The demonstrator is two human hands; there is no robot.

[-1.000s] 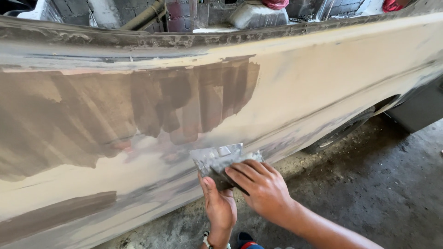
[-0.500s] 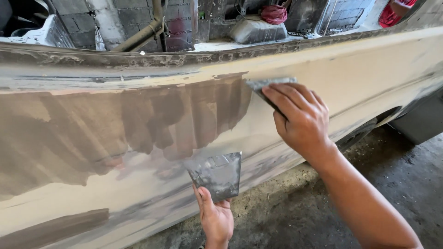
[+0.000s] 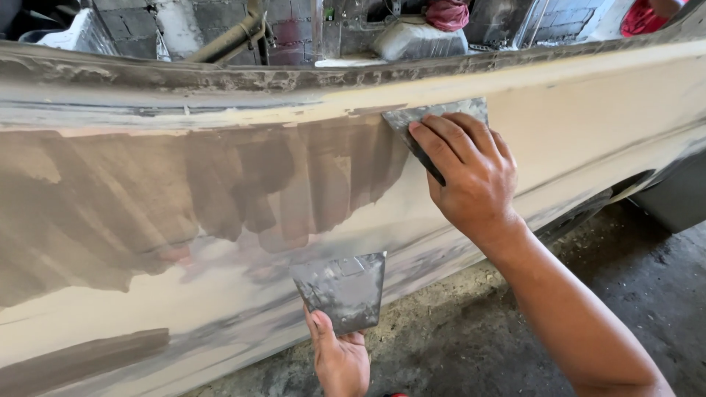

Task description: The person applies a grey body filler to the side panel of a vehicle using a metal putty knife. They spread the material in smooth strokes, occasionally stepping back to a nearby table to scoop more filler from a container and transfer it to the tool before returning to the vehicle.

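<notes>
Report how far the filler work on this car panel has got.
Done: brown-grey filler covers the panel's left and middle. In hand: right hand presses a spreader at the patch's upper right edge; left hand holds a smeared metal plate. Left: the right side shows none.

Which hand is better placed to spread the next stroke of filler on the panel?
Probably the right hand: it presses a grey metal spreader blade against the beige car body panel. The left hand holds a flat grey metal plate lower down.

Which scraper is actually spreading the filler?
Start at the long beige car panel and follow its top edge. The right hand presses a grey scraper flat there, beside the brown filler; the other plate is held off the panel, lower down.
</notes>
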